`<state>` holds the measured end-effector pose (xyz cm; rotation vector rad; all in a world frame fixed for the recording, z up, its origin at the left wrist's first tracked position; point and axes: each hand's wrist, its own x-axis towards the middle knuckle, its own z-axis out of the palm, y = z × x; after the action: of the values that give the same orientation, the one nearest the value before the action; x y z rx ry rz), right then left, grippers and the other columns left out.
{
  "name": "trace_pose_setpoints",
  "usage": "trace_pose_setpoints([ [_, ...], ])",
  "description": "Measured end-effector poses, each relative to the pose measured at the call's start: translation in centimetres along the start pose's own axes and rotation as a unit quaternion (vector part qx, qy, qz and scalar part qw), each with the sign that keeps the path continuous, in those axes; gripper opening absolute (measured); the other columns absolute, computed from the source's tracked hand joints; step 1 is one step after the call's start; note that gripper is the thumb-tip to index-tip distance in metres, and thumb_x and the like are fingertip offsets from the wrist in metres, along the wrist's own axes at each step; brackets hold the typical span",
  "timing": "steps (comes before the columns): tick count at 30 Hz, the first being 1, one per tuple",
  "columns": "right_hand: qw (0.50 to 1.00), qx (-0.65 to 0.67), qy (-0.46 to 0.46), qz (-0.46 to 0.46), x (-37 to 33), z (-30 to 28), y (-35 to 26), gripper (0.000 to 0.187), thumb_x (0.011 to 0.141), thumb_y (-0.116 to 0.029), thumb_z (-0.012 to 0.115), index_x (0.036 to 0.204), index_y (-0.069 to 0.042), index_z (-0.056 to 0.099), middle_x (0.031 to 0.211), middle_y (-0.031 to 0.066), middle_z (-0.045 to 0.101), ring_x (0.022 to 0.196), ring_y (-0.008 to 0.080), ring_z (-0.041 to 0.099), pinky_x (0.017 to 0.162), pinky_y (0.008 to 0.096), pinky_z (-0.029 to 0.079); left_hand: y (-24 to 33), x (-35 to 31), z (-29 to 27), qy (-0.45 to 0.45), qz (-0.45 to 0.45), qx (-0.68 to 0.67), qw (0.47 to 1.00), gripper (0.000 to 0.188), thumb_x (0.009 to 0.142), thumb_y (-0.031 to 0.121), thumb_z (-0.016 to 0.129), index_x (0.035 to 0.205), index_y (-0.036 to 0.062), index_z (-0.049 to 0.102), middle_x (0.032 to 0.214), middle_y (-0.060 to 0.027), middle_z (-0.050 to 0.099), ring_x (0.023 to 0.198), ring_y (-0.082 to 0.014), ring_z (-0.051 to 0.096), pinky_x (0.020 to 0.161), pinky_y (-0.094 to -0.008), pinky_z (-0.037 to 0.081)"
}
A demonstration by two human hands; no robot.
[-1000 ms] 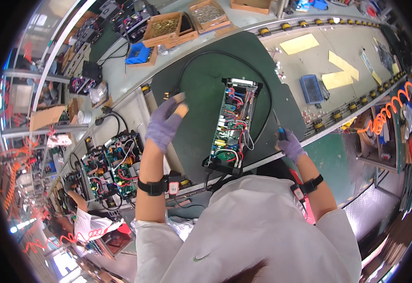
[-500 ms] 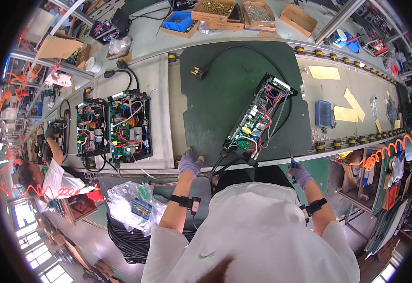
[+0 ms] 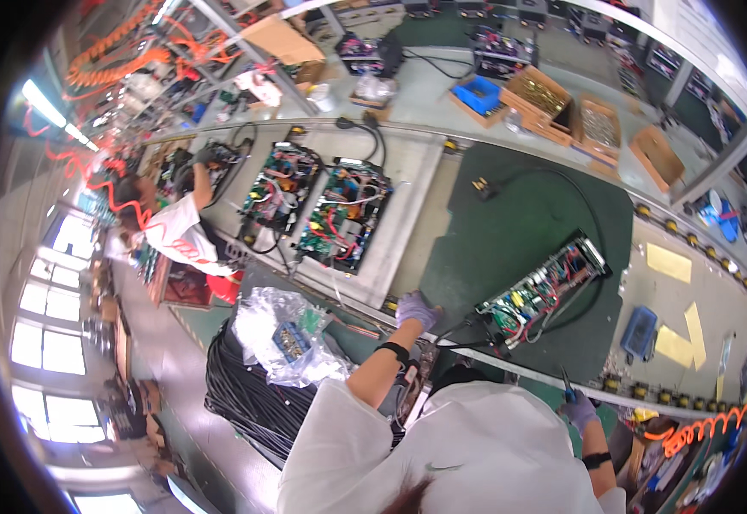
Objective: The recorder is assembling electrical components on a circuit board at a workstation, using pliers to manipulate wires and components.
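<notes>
My left hand [image 3: 419,312], in a pale purple glove, rests with its fingers spread at the front edge of the dark green mat [image 3: 493,231]. In my gloved right hand [image 3: 580,411] is a slim blue-handled tool [image 3: 567,390] with a thin dark tip pointing up; its exact kind is too small to tell. The hand is beside the bench's front edge. Between my hands, an open electronic unit [image 3: 544,291] lies slantwise on the mat, showing its circuit board and wires. Its black cable curves across the mat to a plug [image 3: 482,188].
Two similar units [image 3: 346,214] stand on a pale board to the left. Farther left, a co-worker [image 3: 187,223] handles another unit. A blue box [image 3: 639,332] lies right of the mat. Parts boxes [image 3: 538,96] line the back. Plastic bags [image 3: 283,338] and black cables [image 3: 249,403] are at my left.
My view has swung to the left and tilted, so the bench appears shifted right and turned. Both hands keep about the same places at the bench edge, the right still gripping the tool.
</notes>
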<state>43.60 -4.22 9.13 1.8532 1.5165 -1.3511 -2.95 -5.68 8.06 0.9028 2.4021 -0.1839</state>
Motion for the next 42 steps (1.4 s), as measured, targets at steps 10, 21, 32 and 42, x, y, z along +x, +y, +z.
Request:
trace_pose_setpoints([
  [10, 0.995, 0.0, -0.034, -0.093, 12.0, 1.3, 9.3, 0.047, 0.063, -0.016, 0.07, 0.104, -0.003, 0.053, 0.091, 0.0068, 0.057, 0.082, 0.0196, 0.053, 0.074, 0.0316, 0.044, 6.1, -4.4, 1.1, -0.126, 0.105, -0.072, 0.984, 0.071, 0.064, 0.049, 0.069, 0.11, -0.0039, 0.054, 0.106, -0.0228, 0.059, 0.099, -0.0354, 0.058, 0.085, -0.0395, 0.046],
  [21, 0.984, -0.044, -0.059, -0.165, 16.2, -0.8, 2.9, 0.046, 0.064, -0.018, 0.07, 0.105, -0.003, 0.053, 0.088, 0.0086, 0.058, 0.076, 0.02, 0.054, 0.069, 0.0322, 0.044, 20.0, -11.7, 7.0, -0.328, 0.377, -0.076, 0.863, 0.072, 0.067, 0.036, 0.069, 0.129, 0.0088, 0.044, 0.12, -0.0165, 0.054, 0.111, -0.0329, 0.051, 0.091, -0.04, 0.042],
  [32, 0.974, -0.118, -0.094, -0.168, 14.6, -4.1, -1.7, 0.046, 0.066, -0.019, 0.07, 0.105, -0.003, 0.053, 0.085, 0.0104, 0.059, 0.071, 0.0205, 0.055, 0.063, 0.0329, 0.044, 3.0, -2.4, 1.8, -0.119, 0.191, -0.294, 0.929, 0.057, 0.08, 0.036, 0.057, 0.129, 0.0106, 0.043, 0.119, -0.0156, 0.055, 0.108, -0.0307, 0.054, 0.092, -0.0367, 0.042],
  [42, 0.978, -0.137, -0.102, -0.12, 10.9, -5.1, -5.9, 0.046, 0.067, -0.021, 0.069, 0.106, -0.003, 0.052, 0.082, 0.012, 0.06, 0.066, 0.0209, 0.056, 0.058, 0.0335, 0.044, -18.5, 2.8, -5.2, 0.085, -0.173, -0.293, 0.937, 0.076, 0.074, 0.04, 0.065, 0.135, 0.0098, 0.033, 0.126, -0.0199, 0.048, 0.115, -0.0335, 0.049, 0.094, -0.0383, 0.042],
])
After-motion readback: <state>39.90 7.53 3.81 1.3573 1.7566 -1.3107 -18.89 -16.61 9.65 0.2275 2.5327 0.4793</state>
